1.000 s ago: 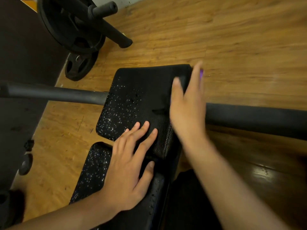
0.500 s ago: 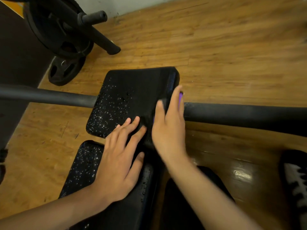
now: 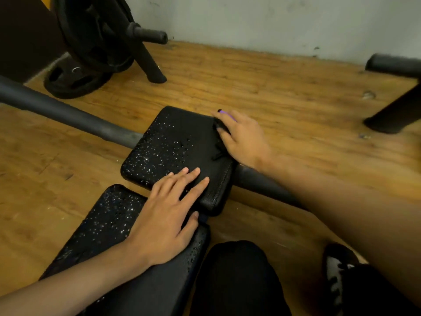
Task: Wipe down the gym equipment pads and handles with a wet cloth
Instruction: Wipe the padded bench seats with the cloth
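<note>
Presently, with your left hand (image 3: 164, 215) flat on the pad (image 3: 173, 133), sweep the dark cloth (image 3: 220, 130) under your spread right hand (image 3: 243, 140) toward droplets (image 3: 157, 153) beyond your left fingertips (image 3: 197, 171).

R grip (image 3: 246, 142) farther up pad (image 3: 173, 137)

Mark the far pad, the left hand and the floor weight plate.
far pad (image 3: 173, 142), head view, droplet-covered top surface.
left hand (image 3: 166, 220), head view, back of the hand.
floor weight plate (image 3: 68, 91), head view, near rim.
</note>
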A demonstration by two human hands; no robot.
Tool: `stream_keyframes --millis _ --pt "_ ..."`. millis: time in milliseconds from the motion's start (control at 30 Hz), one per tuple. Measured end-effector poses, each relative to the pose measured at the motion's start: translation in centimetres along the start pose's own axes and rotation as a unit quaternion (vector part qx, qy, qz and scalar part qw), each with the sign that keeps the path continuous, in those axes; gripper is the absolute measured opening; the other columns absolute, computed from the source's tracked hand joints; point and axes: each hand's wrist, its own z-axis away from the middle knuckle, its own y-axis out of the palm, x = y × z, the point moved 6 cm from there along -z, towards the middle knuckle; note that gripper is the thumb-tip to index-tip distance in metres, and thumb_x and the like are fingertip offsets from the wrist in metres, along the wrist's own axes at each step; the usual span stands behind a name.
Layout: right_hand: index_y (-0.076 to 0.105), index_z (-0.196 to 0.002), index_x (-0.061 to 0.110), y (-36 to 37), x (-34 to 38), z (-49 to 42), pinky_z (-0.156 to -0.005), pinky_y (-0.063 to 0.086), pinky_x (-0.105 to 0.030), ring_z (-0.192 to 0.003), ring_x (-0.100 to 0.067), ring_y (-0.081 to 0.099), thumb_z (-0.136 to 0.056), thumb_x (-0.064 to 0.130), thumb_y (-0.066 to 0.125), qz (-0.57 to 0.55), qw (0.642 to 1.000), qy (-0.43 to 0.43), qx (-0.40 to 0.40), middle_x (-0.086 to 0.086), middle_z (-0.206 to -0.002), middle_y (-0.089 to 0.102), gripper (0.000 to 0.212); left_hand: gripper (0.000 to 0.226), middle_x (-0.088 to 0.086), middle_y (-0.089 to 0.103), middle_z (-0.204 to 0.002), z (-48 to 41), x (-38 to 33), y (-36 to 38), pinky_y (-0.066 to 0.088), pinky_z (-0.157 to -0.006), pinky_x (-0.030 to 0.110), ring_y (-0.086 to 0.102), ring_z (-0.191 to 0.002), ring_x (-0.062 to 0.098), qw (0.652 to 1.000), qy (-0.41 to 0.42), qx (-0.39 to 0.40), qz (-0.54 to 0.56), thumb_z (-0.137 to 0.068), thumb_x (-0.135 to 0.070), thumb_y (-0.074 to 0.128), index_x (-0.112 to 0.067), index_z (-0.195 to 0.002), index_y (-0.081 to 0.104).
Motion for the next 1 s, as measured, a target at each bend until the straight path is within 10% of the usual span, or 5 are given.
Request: stream_keyframes --millis 133,300,500,833,1000 --pt "0.029 -0.157 0.018 -1.2 0.2 -0.2 -0.103 0.041 -0.038 -0.128 -0.03 0.051 -0.106 0.036 0.045 0.009 0.996 -0.004 0.087 -0.012 -0.143 0.054 0.056 0.067 0.003 0.032 -0.167 0.1 0.5 0.1 0.011 -0.127 0.038 0.025 -0.156 0.023 1.0 0.007 0.0 -0.006 -0.096 -0.04 0.045 -0.022 -0.16 0.039" --pt "0.045 -0.126 0.017 -2.0 -0.4 -0.5 -0.096 0.042 -0.033 -0.117 -0.024 0.052 -0.103 0.032 0.054 -0.006 0.993 -0.018 0.118 -0.006 -0.129 0.056 0.029 0.066 0.007 0.029 -0.169 0.2 0.9 -0.1 0.012 -0.127 0.044 0.024 -0.157 0.025 1.0 -0.005 -0.021 -0.01 -0.099 -0.044 0.041 -0.021 -0.161 0.035" --pt "0.034 -0.158 0.024 -0.5 -0.8 0.0 -0.118 0.033 -0.043 -0.146 -0.029 0.031 -0.093 0.067 0.033 0.047 0.989 -0.055 0.127 -0.004 -0.164 0.029 0.077 0.064 0.008 0.024 -0.17 0.3 1.5 0.0 0.011 -0.127 0.048 0.019 -0.159 0.027 0.998 -0.053 -0.036 0.008 -0.103 -0.047 0.037 -0.021 -0.162 0.033" --pt "0.04 -0.149 0.024 -1.1 -1.6 -1.4 -0.111 0.041 -0.034 -0.139 -0.006 0.039 -0.101 0.054 0.043 -0.066 0.988 -0.046 0.133 0.007 -0.16 0.037 0.057 0.074 0.012 0.02 -0.171 0.2 1.7 0.0 0.004 -0.129 0.043 0.012 -0.16 0.028 0.995 -0.095 -0.005 -0.004 -0.099 -0.051 0.045 -0.023 -0.165 0.027" --pt "0.016 -0.164 0.022 -1.0 -2.1 -0.3 -0.128 0.014 -0.043 -0.155 -0.013 0.015 -0.099 0.068 0.027 0.028 0.978 -0.101 0.18 0.006 -0.17 0.018 0.08 0.075 0.013 0.022 -0.171 0.0 1.6 -0.1 0.005 -0.129 0.045 0.013 -0.16 0.029 0.996 -0.094 -0.001 -0.006 -0.096 -0.052 0.048 -0.026 -0.164 0.03"
